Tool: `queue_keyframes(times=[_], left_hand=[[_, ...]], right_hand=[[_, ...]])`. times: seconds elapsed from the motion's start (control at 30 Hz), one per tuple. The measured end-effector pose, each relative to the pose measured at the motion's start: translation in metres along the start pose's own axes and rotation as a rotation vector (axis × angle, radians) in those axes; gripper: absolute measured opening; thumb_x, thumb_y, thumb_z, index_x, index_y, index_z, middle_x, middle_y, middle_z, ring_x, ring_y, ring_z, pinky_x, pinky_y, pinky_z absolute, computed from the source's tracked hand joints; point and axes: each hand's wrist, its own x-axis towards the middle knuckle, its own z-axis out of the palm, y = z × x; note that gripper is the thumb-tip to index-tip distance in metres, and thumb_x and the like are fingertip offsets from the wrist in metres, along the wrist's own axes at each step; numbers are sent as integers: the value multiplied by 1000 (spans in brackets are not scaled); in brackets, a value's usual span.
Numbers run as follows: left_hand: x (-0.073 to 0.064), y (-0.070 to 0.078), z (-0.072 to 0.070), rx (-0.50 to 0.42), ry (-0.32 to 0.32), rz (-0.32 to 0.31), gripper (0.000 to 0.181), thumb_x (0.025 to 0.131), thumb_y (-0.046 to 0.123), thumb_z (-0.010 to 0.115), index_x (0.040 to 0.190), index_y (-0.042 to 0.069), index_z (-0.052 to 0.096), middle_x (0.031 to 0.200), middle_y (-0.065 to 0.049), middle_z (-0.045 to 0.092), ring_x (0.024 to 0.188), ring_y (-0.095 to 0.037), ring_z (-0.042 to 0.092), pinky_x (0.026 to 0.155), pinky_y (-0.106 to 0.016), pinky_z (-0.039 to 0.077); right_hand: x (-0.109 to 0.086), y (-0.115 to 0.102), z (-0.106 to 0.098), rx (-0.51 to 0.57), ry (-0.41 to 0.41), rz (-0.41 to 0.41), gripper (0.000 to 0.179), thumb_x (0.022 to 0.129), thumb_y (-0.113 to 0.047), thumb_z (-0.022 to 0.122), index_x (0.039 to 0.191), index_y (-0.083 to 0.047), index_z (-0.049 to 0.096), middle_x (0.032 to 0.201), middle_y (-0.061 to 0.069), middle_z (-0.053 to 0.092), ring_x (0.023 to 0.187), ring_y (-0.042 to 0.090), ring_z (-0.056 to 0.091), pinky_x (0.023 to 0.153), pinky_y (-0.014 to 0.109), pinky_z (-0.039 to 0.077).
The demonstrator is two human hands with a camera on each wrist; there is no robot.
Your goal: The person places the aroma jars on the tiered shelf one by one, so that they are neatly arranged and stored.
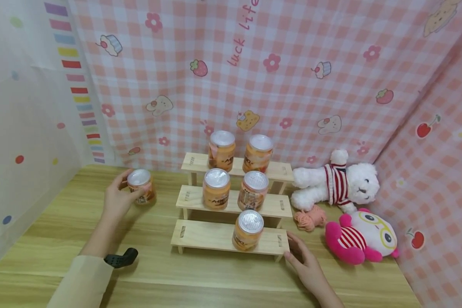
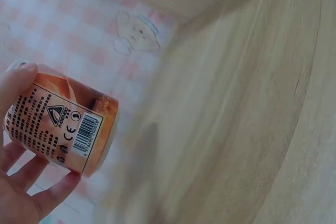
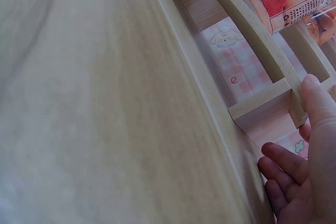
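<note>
At the left of the table, my left hand (image 1: 118, 197) holds a can (image 1: 141, 187) with a clear ring-pull lid and an orange label, thumb on one side and fingers on the other. The left wrist view shows the barcode on this can (image 2: 68, 121) and a gap between its base and the tabletop. A three-step wooden display stand (image 1: 211, 233) stands mid-table. My right hand (image 1: 306, 267) pinches the right end of its lowest step, with the other fingers loosely bent below in the right wrist view. One similar can (image 1: 248, 231) stands on that step, right of its middle.
Two cans stand on the middle step, including one at its left (image 1: 216, 190), and two on the top step, including one at its right (image 1: 258, 154). Right of the stand lie a white plush bear (image 1: 336, 182), pink yarn (image 1: 310, 218) and a pink plush toy (image 1: 362, 237).
</note>
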Motion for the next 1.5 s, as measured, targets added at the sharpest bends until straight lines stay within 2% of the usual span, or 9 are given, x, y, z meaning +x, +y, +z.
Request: queue_keyframes(times=[0.2,0.4,0.57,0.7,0.8,1.03,1.3,1.5], left_hand=[[-14,19,-5,2,10,60,76,79,27,80,143,8,44,126,-17,53,111,-24,49,67,-12,46],[-31,39,-10,-38,2,151,72,76,18,83,139,6,49,125,-14,55,102,-10,52,70,-14,50],[-48,57,-11,-45,-37,209,71,74,16,84,136,5,51,122,-12,57,101,-10,53,71,-16,52],[-61,70,-11,-49,-88,208,70,74,16,84,136,6,52,118,-12,58,101,-12,54,72,-17,53],[-70,78,-9,-84,-123,205,70,73,12,85,135,5,53,115,-13,58,100,-11,55,73,-20,54],[-87,91,0,-133,-205,205,71,71,12,86,135,7,53,119,-10,59,103,-12,56,76,-24,55],[-101,99,20,-190,-274,183,74,67,12,88,133,8,55,123,-10,59,107,-15,55,81,-28,54],[-108,99,38,-213,-322,158,77,65,14,90,133,6,55,122,-9,60,108,-20,55,83,-30,53]], right_hand=[[0,0,0,4,-4,6,48,92,-2,61,139,-4,47,124,19,59,111,16,56,92,22,44],[0,1,0,-6,-2,5,49,92,-2,61,139,-4,47,124,19,59,111,17,57,92,24,45],[-1,2,0,-13,5,5,49,92,-2,61,139,-4,48,123,18,60,110,17,57,92,24,45],[-2,3,0,-9,5,5,49,92,-2,61,139,-4,47,124,19,59,111,16,56,92,21,44],[-3,4,0,-4,4,1,49,92,-1,61,139,-4,47,124,19,59,111,15,56,92,20,43],[-3,3,0,-10,9,-14,48,92,0,61,138,-3,48,123,19,60,108,13,57,90,23,46],[-1,1,0,-10,5,2,48,92,-2,61,138,-4,48,123,18,60,109,15,57,91,23,45],[0,1,0,4,-4,13,48,93,-3,61,138,-4,48,124,18,60,110,14,56,91,20,45]])
